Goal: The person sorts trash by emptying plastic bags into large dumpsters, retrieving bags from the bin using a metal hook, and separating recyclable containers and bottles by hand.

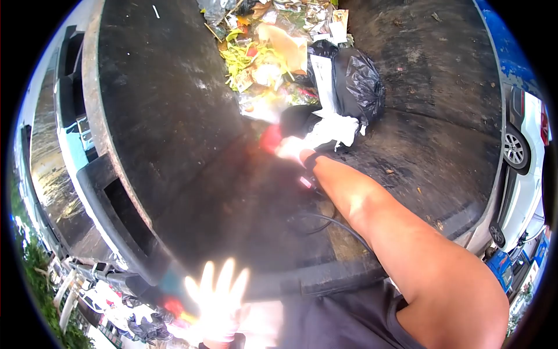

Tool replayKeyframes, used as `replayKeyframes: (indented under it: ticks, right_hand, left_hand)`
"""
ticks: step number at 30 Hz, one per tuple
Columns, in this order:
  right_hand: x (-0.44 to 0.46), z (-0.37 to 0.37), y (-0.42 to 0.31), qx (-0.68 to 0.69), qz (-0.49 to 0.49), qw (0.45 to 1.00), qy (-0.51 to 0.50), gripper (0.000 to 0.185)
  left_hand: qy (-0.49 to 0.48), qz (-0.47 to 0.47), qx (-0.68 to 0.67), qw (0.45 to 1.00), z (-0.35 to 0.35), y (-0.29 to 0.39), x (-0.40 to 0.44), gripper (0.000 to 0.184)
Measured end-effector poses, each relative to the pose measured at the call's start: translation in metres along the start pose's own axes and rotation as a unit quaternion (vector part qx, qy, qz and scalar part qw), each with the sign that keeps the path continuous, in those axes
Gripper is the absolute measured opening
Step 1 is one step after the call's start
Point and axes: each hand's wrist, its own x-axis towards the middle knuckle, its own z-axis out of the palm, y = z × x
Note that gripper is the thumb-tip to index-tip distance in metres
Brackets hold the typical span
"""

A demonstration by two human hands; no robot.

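head view | facing forward and down | close, into dark container [168,87]

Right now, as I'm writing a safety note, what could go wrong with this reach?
Something sharp in the loose rubbish might cut the right hand, which is close by. The dark cord beside the right arm could snag. Glare also obscures what that hand touches, so a misgrip is possible.

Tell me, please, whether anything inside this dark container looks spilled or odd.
Yes: leafy greens and an orange-tan sheet lie loose among mixed rubbish, to the left of the black bag rather than bagged, so they look spilled. Glare also washes out the left hand.
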Motion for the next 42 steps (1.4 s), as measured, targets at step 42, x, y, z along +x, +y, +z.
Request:
replayKeyframes:
  ticks: [42]
  right_hand:
    - [-0.657, -0.395, -0.474, -0.3, -0.374, 0.617, 0.624, 0.03]
  left_hand:
    - [0.586, 0.136, -0.367, 0.71, -0.154, -0.119, -0.115, 0.054]
